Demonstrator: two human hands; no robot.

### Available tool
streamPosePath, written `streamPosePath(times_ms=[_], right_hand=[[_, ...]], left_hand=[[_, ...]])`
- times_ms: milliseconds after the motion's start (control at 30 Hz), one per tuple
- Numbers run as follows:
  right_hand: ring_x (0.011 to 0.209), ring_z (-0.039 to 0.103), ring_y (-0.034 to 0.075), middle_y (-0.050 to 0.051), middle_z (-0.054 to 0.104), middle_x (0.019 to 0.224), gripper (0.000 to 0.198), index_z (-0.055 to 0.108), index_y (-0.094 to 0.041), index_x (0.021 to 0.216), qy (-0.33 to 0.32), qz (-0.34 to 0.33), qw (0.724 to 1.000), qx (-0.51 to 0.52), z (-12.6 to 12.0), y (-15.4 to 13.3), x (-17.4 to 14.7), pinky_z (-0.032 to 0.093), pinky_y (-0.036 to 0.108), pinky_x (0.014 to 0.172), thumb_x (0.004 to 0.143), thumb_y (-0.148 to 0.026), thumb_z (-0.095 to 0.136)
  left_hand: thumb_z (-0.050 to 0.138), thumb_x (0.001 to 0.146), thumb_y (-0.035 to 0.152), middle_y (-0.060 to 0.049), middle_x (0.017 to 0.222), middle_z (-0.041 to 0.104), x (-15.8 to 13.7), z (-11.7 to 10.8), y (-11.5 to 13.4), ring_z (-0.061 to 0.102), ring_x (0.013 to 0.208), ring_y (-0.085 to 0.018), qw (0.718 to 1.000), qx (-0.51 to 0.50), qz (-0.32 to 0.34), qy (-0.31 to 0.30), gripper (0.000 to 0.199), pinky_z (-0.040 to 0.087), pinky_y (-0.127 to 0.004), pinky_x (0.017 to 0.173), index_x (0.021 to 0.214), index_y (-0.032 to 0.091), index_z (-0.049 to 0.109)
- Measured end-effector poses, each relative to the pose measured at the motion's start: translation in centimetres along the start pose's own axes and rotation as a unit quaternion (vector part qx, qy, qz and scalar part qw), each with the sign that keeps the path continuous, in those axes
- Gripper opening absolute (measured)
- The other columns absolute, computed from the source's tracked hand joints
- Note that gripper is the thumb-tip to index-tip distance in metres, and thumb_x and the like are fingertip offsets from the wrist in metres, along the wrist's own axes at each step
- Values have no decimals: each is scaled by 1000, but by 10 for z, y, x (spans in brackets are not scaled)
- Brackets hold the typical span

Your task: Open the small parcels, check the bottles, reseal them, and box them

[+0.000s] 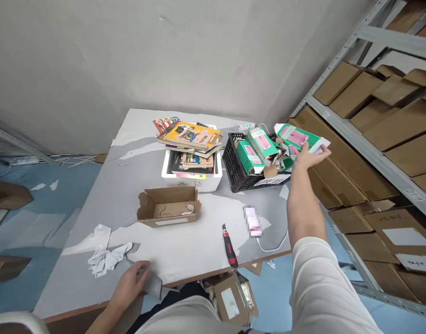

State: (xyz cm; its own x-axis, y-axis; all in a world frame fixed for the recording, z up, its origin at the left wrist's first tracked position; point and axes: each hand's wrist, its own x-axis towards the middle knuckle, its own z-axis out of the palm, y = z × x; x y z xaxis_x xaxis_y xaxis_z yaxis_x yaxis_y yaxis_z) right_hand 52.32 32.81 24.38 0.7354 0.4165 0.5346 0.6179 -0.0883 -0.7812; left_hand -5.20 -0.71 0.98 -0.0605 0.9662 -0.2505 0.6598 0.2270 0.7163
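Right hand on green box over black crate; left at bench edge

Nearest: left hand (131, 283) at the bench's (136, 171) front edge, fingers curled; cannot tell if its grip is apart or together, or holds anything. Crumpled white paper (110, 260) just beyond it. Red-and-black utility knife (229, 246) lies near the front edge, blade end pointing away. Phone (252, 221), pixelated, lies right of it, white cable (273, 249) attached.

Mid-bench: open cardboard box (171, 195), small pale scrap (188, 209) inside.

Farther back: white bin (213, 181), books (192, 135) piled above its rim. Black crate (235, 178) just right of it, packed with green-and-pink boxes (263, 141), some torn. Right hand (309, 157) has its grip clamped on a green-and-pink box in hand (294, 135), tilted over the crate's right side.

Off to the right: metal shelf (359, 140) with brown cartons (341, 157). Grey wall (213, 60) behind.
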Motion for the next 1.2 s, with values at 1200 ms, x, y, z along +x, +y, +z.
streamPosePath(times_ms=[1200], right_hand=[[118, 54, 28, 19, 51, 126, 54, 42, -13, 128, -432, 57, 887, 150, -29, 41, -358, 43, 52, 99, 75, -21, 46]], left_hand=[[66, 67, 45, -17, 138, 46, 95, -20, 5, 46, 127, -34, 995, -19, -15, 98, 86, 45, -47, 98, 140, 16, 33]])
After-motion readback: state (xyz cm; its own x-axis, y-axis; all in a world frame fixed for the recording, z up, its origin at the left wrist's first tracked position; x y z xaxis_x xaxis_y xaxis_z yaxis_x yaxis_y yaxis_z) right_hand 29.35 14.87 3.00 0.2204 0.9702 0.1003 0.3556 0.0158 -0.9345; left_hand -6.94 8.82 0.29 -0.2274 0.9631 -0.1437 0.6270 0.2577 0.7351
